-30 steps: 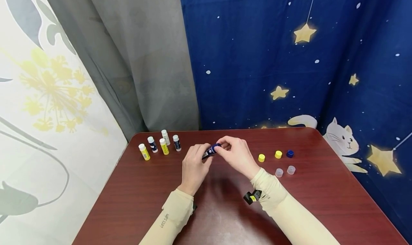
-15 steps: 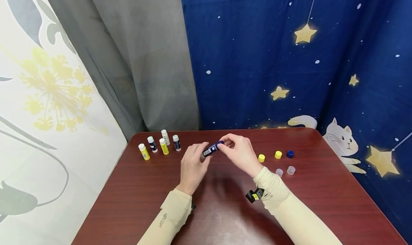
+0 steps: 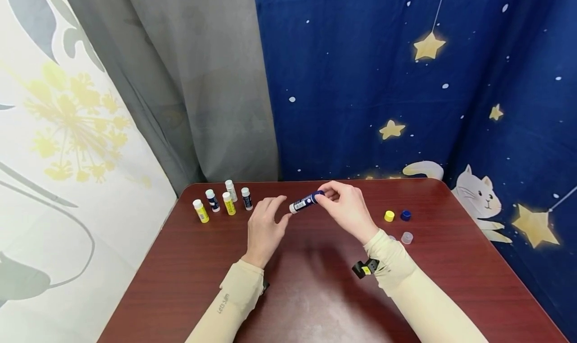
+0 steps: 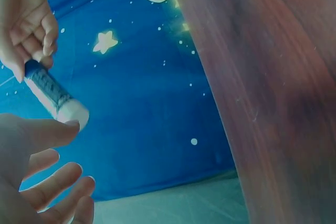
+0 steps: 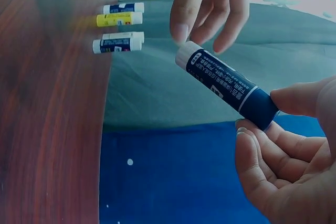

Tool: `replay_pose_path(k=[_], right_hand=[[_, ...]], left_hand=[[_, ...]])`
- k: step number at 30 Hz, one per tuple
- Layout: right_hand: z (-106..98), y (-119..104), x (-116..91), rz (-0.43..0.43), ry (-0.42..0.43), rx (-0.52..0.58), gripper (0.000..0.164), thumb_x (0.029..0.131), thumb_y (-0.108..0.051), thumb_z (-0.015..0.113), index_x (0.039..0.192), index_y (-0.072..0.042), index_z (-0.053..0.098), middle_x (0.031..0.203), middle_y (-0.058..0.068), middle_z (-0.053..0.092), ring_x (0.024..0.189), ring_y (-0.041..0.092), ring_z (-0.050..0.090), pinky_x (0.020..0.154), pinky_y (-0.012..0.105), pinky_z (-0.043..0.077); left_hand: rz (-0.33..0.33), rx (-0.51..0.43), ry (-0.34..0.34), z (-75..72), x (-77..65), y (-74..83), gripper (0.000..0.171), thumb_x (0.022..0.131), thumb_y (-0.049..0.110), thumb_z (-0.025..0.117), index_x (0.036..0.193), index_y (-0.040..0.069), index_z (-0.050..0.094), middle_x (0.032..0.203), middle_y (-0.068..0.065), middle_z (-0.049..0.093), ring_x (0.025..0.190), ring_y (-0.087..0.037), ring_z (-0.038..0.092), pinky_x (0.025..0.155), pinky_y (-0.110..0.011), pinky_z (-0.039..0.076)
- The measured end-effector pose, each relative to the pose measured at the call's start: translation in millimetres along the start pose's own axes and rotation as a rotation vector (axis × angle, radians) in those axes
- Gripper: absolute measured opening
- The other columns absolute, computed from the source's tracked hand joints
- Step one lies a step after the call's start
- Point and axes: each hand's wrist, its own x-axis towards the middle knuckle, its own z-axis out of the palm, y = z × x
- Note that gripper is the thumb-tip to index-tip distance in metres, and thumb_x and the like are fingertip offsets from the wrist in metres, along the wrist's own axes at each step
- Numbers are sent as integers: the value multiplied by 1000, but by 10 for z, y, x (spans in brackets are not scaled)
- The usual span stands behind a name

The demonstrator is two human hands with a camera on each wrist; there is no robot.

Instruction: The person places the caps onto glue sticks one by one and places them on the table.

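Observation:
My right hand (image 3: 348, 210) pinches a navy glue stick (image 3: 304, 203) by its blue cap (image 5: 259, 109) between thumb and fingers. The stick is held tilted above the table, its white base (image 5: 187, 53) pointing left. My left hand (image 3: 265, 229) is beside that base with fingers spread and relaxed. In the right wrist view, the left thumb tip is right at the edge of the base. The left wrist view shows the left fingers (image 4: 58, 184) apart, with nothing between them.
At the back left of the brown table (image 3: 189, 283) stand several glue sticks: yellow (image 3: 201, 212), navy (image 3: 247, 200) and white (image 3: 231, 190). On the right lie a yellow cap (image 3: 389, 216), a blue cap (image 3: 405, 215) and a clear cap (image 3: 407, 238). Curtains hang behind the table.
My left hand has let go of the glue stick and drawn slightly left. The right hand has carried the stick up and to the right, now covering a yellow cap in the head view.

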Motion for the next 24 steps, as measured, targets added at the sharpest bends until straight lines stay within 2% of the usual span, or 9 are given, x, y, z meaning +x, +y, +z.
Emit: replay_pose_path(k=[9, 15, 19, 24], right_hand=[[-105, 83, -6, 12, 13, -13, 14, 91, -27, 77, 100, -17, 73, 83, -5, 69, 74, 14, 66, 69, 37, 55], [-161, 148, -34, 31, 15, -22, 14, 91, -27, 77, 101, -17, 73, 84, -4, 69, 75, 16, 66, 69, 37, 55], [-183, 162, -38, 25, 18, -38, 14, 91, -27, 77, 101, -17, 73, 84, -5, 68, 75, 15, 66, 69, 37, 55], [-216, 183, -43, 14, 33, -70, 14, 91, -27, 77, 100, -17, 73, 83, -6, 69, 73, 12, 66, 69, 36, 55]], left_hand=[[-18, 5, 24, -23, 65, -108, 40, 84, 18, 84, 121, 14, 70, 110, -3, 67, 102, -21, 62, 86, -40, 54], [-68, 9, 44, -11, 50, -165, 36, 85, 19, 82, 119, 15, 71, 110, -3, 68, 102, -22, 63, 87, -40, 53], [-97, 7, 74, -14, 50, -182, 36, 84, 18, 83, 118, 15, 71, 109, -3, 68, 101, -23, 64, 86, -42, 54], [-102, -8, 99, -11, 62, -182, 36, 83, 17, 85, 116, 13, 71, 109, -4, 69, 100, -24, 64, 85, -44, 54]])
